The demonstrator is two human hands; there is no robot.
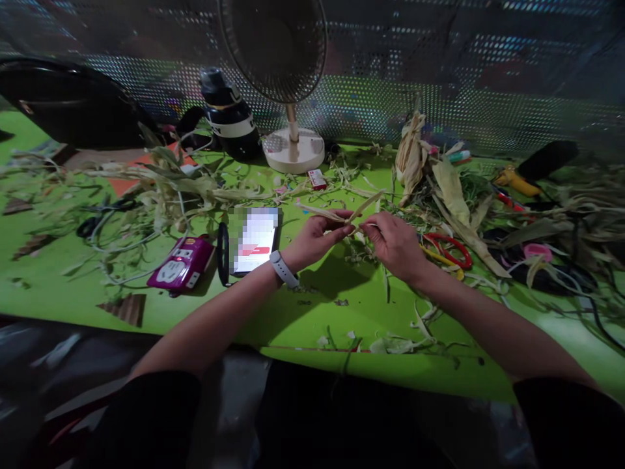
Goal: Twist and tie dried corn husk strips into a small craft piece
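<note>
Over the green table, my left hand pinches dried corn husk strips between thumb and fingers. One strip end sticks up to the right, another points left past the knuckles. My right hand is closed at the lower end of the strips, its thumb and forefinger pressed together close to the left fingertips. Its other fingers curl inward, partly hidden. Below the hands, small husk scraps lie on the table. A red-handled pair of scissors rests just right of my right hand.
A lit phone and a purple power strip lie at left. Behind stand a fan and a black bottle. A husk bundle and a yellow-handled tool sit at right. The table's front edge is near me.
</note>
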